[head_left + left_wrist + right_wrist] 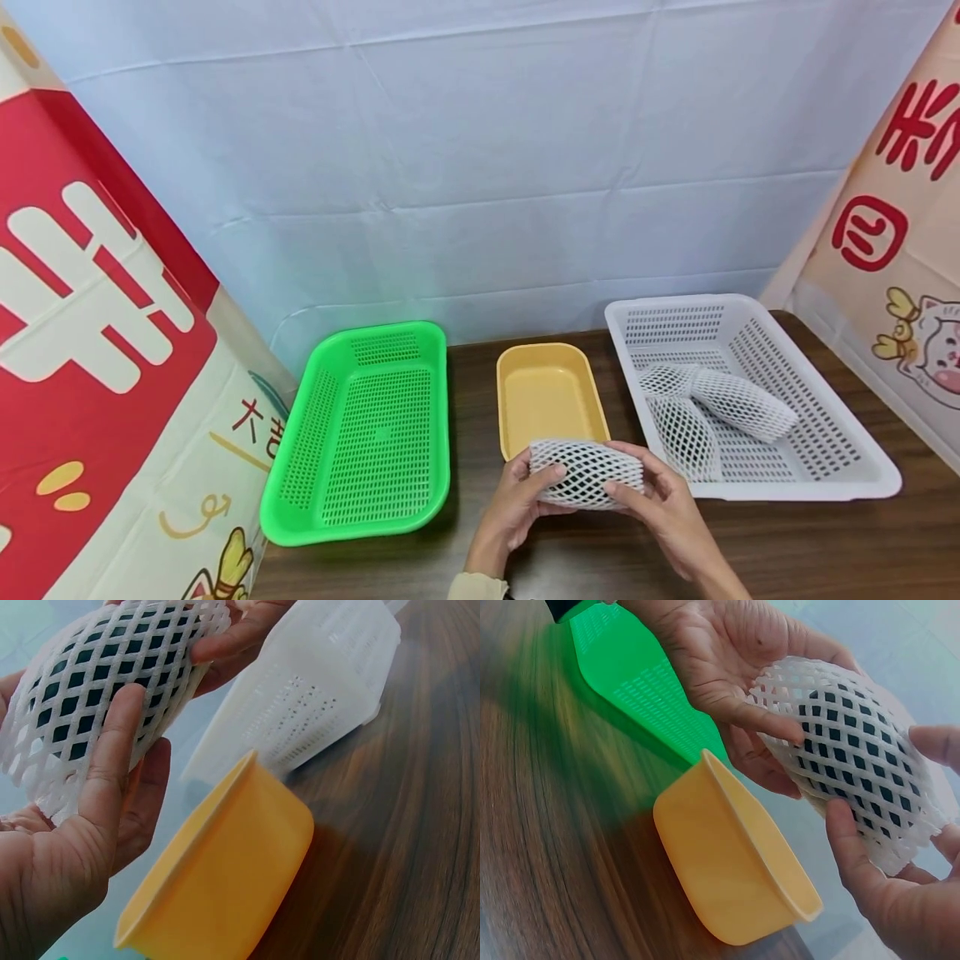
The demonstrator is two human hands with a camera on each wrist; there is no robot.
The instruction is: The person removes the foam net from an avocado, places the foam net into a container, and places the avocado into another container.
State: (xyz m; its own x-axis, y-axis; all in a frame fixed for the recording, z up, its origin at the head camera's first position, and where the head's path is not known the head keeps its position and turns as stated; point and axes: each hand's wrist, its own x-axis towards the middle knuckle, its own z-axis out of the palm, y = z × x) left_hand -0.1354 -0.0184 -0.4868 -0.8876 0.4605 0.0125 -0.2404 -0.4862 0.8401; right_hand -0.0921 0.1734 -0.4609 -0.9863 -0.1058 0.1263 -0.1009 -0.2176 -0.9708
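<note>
Head view: both hands hold a white foam net sleeve [587, 473] just above the worktop [787, 542], at the near edge of the yellow tray [547, 392]. The left hand [517, 508] grips its left end, thumb curled over the front face and the other fingers behind. The right hand [671, 512] grips the right end the same way, thumb on the front. The sleeve's long axis runs from 9 o'clock to 3 o'clock, level, and its mesh is stretched open. At 9 o'clock from the hands lies a green basket [367, 433]. At 2 o'clock lies a white basket [847, 417] with more foam net sleeves [720, 408] inside.

Left wrist view: the left hand [82, 847] has its thumb [112, 757] pressed flat on the mesh of the sleeve [97, 690], with the palm cupped behind it. The right hand's fingers [240, 637] pinch the far end at 1 o'clock. Here the sleeve's long axis runs from 7 o'clock to 1 o'clock. The yellow tray [225, 877] sits at 5 o'clock from the thumb, and the white basket [315, 690] lies beyond it.

Right wrist view: the right hand [885, 885] has its fingers curled narrowly around the near end of the sleeve [847, 757]. The left hand [735, 667] holds the far end, one finger laid across the mesh. The yellow tray [727, 862] lies at 8 o'clock from the sleeve, and the green basket [637, 682] at 10 o'clock.
</note>
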